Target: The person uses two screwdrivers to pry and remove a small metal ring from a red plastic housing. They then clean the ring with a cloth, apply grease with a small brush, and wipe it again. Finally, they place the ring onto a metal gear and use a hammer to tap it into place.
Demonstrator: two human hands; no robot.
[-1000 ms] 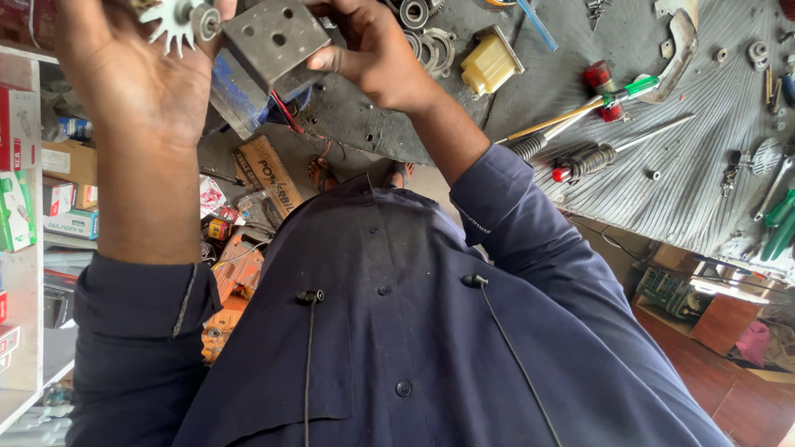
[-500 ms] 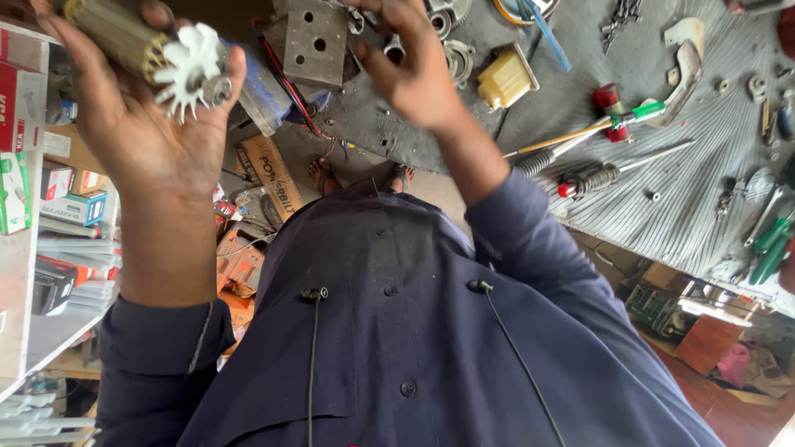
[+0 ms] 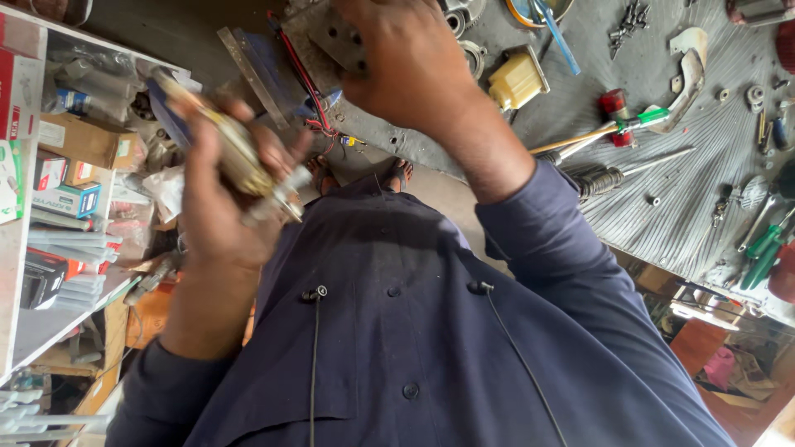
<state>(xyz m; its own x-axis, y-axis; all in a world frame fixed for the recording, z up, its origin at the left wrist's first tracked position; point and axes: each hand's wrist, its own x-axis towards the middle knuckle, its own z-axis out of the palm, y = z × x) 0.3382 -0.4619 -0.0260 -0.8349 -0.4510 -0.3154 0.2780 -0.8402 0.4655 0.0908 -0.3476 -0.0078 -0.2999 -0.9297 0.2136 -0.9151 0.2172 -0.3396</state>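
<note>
My left hand is closed around a motor rotor, a brass-coloured cylinder with a pale fan end pointing down and to the right; it is blurred by motion. My right hand is up at the top edge and grips a grey metal housing with round holes. Red wires hang from that housing, beside a blue part. The two hands are apart, the left one lower. My dark blue shirt fills the lower part of the view.
A workbench with a ribbed grey mat lies at the right, carrying a yellow box, a red and green screwdriver, bearings and green-handled tools. Shelves with cardboard boxes stand at the left. My sandalled feet show in the middle.
My left hand has come down from the top left with the rotor and turned it, so the fan end now points downward. My right hand has stayed up on the metal housing.
</note>
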